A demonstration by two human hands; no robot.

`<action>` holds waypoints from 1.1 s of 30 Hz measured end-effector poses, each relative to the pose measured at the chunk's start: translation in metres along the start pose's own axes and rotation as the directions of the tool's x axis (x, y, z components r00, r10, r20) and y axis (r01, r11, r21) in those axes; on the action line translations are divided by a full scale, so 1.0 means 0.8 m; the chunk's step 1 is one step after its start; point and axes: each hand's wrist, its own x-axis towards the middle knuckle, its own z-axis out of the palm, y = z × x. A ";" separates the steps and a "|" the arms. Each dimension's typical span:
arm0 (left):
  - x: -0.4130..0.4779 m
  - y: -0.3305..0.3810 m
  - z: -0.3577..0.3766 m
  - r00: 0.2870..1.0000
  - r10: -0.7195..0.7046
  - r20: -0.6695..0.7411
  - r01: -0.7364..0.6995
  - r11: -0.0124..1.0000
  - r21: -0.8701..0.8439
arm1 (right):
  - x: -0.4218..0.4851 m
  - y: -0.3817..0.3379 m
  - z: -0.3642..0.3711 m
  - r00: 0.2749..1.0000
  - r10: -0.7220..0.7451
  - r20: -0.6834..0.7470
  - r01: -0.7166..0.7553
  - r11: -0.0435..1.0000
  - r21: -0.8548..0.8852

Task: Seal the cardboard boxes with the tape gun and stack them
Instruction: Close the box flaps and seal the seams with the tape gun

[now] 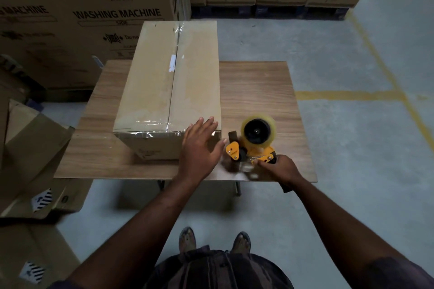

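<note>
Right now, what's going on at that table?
A person stands at a wooden table with a closed cardboard box on it. The box's top seam carries clear tape, which also wraps the near edge. The right hand grips the yellow tape gun beside the box. The left hand, fingers straight, is at the box's near right corner. The box is not yet stacked.

The cardboard box occupied the left half of the table. The right half was open surface, obstructed at the near edge by the tape gun.
</note>
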 end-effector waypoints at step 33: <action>0.008 -0.009 -0.020 0.992 0.033 0.126 -0.036 0.999 0.021 | 0.005 -0.159 0.017 0.903 -0.275 -0.329 0.370 0.889 0.272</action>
